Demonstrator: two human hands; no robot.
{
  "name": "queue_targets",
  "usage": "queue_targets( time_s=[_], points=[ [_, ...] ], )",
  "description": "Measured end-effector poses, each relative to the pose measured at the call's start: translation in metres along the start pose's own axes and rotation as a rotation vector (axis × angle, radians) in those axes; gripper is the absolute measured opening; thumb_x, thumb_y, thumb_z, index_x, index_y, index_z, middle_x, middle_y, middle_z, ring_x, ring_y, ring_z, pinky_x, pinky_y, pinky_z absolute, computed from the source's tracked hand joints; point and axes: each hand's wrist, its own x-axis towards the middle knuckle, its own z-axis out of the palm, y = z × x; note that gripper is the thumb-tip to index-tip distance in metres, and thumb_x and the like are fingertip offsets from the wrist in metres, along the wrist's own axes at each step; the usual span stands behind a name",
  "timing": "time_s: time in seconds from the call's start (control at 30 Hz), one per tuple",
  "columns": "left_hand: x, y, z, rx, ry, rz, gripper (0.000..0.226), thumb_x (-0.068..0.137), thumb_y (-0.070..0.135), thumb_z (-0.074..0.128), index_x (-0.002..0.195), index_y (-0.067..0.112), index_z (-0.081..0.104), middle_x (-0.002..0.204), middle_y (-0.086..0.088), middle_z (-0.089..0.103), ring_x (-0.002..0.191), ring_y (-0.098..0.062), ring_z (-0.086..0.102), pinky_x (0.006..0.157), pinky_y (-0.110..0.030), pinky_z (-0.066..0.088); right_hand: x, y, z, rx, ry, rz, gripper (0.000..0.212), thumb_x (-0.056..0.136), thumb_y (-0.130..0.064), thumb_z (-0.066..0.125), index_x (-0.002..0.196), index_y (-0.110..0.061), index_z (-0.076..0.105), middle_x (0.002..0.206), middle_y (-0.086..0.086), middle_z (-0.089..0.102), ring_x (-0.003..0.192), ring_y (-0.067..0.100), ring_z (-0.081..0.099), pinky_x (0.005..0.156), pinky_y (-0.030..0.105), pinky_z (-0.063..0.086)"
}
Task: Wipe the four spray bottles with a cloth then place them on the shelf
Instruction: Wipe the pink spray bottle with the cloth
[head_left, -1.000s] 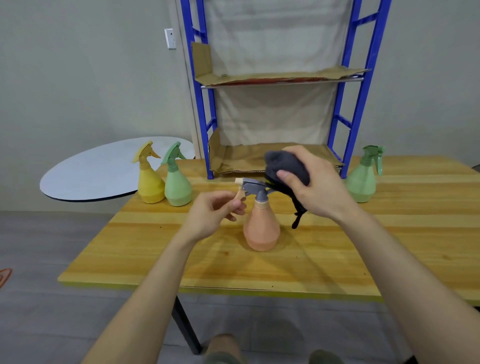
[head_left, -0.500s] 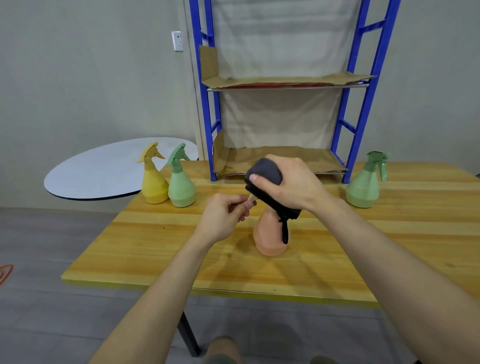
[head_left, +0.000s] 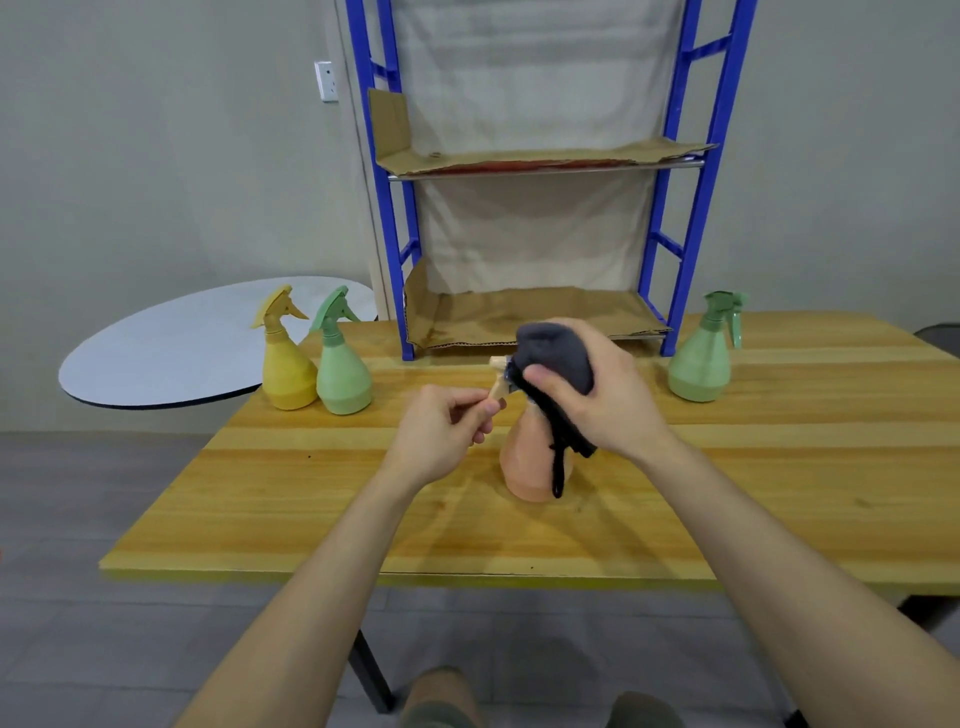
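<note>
- A round pale grey tabletop (head_left: 171, 348) sits at the far left, behind and partly under the corner of the long yellow-varnished wooden table (head_left: 322, 499).
- On that table's back left stand a mustard-yellow plastic spray bottle (head_left: 285, 364) and a mint-green plastic spray bottle (head_left: 340, 366), upright and touching at their bulbous bases, nozzles pointing right.
- The person's left hand (head_left: 441, 431) is curled, its fingertips pinching the cream-coloured trigger lever (head_left: 497, 387) of the middle bottle.
- The salmon-pink plastic spray bottle (head_left: 527, 462) stands upright near the table's centre: a cone-shaped body that widens to a rounded base. Its head is almost wholly covered, with only the pale nozzle tip and lever showing at the left.
- A dark grey soft cloth (head_left: 558, 358) is bunched over that bottle's head, and a dark strand of it hangs down the front of the pink body nearly to the base.
- The right hand (head_left: 602, 395) is clenched around the cloth and the bottle head beneath it, thumb pressing on the front.
- Behind the hands rises a blue metal shelving rack (head_left: 397, 270) with brown cardboard sheets lining its two visible levels; the lower level lies at about table height.
- At the right, just beside the rack's right post, a second pale green plastic spray bottle (head_left: 701, 358) stands upright and well apart from the others, its trigger hanging on the right side.
</note>
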Motion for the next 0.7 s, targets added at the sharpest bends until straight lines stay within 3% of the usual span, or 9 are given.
queue_targets(
  time_s=[0.1,0.17,0.23,0.33,0.43,0.5,0.57,0.63,0.7],
  points=[
    [-0.006,0.007,0.001,-0.037,0.028,-0.038,0.010,0.103,0.021,0.074,0.103,0.020,0.084,0.071,0.004,0.078,0.064,-0.010,0.074,0.065,-0.024,0.057,-0.008,0.013,0.004,-0.008,-0.065,0.057,0.048,0.097,-0.039,0.077,0.142,-0.039,0.058,0.136,-0.018,0.067,0.127,0.006,0.062,0.106,0.028,0.050],
    [-0.011,0.015,0.005,-0.013,0.031,-0.056,0.013,0.102,0.022,0.075,0.093,0.017,0.082,0.072,0.005,0.081,0.067,-0.012,0.079,0.063,-0.023,0.055,-0.016,0.023,0.002,0.015,0.045,0.215,0.044,0.099,-0.042,0.075,0.139,-0.032,0.060,0.125,-0.015,0.071,0.113,0.005,0.065,0.092,0.014,0.049],
    [-0.013,0.022,0.012,0.042,0.041,-0.074,0.017,0.100,0.024,0.076,0.086,0.016,0.080,0.072,0.008,0.081,0.070,-0.009,0.080,0.064,-0.028,0.059,-0.028,0.037,0.000,-0.014,0.172,0.403,0.048,0.099,-0.051,0.070,0.136,-0.021,0.062,0.120,-0.006,0.073,0.108,0.015,0.067,0.084,0.024,0.049],
    [-0.020,0.039,0.014,0.117,-0.055,-0.048,0.024,0.098,0.036,0.076,0.082,0.018,0.080,0.072,0.008,0.081,0.073,-0.007,0.081,0.073,-0.040,0.067,-0.049,0.053,-0.004,0.021,0.242,0.499,0.053,0.100,-0.057,0.065,0.135,-0.018,0.063,0.123,0.002,0.074,0.116,0.026,0.068,0.089,0.037,0.050],
    [-0.019,0.054,-0.008,0.161,-0.324,-0.055,0.039,0.102,0.047,0.069,0.084,0.015,0.083,0.073,-0.001,0.082,0.070,-0.018,0.081,0.071,-0.033,0.064,-0.065,0.047,-0.017,0.109,0.231,0.480,0.044,0.102,-0.051,0.066,0.134,-0.023,0.063,0.121,-0.004,0.074,0.113,0.020,0.069,0.094,0.036,0.052],
    [-0.006,0.054,-0.028,0.132,-0.226,-0.022,0.029,0.100,0.034,0.061,0.092,0.017,0.083,0.076,-0.004,0.081,0.075,-0.025,0.079,0.071,-0.038,0.060,-0.074,0.042,-0.027,0.121,0.194,0.446,0.032,0.102,-0.048,0.068,0.128,-0.031,0.062,0.115,-0.012,0.074,0.108,0.012,0.070,0.092,0.034,0.053],
    [0.015,0.053,-0.039,0.281,-0.131,0.126,0.029,0.101,0.019,0.061,0.122,0.032,0.076,0.110,0.005,0.080,0.107,-0.017,0.073,0.090,-0.044,0.061,-0.081,0.038,-0.033,0.103,0.152,0.420,0.027,0.102,-0.045,0.069,0.125,-0.035,0.060,0.112,-0.017,0.072,0.106,0.005,0.069,0.086,0.027,0.052],
    [0.035,0.060,-0.033,0.478,-0.296,0.271,0.055,0.105,0.013,0.066,0.148,0.046,0.058,0.157,0.008,0.053,0.148,-0.014,0.047,0.119,-0.039,0.045,-0.085,0.033,-0.036,0.084,0.104,0.410,0.028,0.101,-0.042,0.071,0.125,-0.037,0.058,0.111,-0.019,0.072,0.104,0.002,0.068,0.081,0.017,0.050],
    [0.048,0.073,-0.024,0.581,-0.451,0.329,0.050,0.106,0.018,0.067,0.147,0.048,0.059,0.173,0.008,0.035,0.161,-0.016,0.026,0.127,-0.041,0.028,-0.090,0.028,-0.037,0.034,0.049,0.375,0.031,0.100,-0.040,0.073,0.127,-0.039,0.057,0.114,-0.020,0.071,0.107,0.003,0.068,0.083,0.012,0.049]
  ],
)
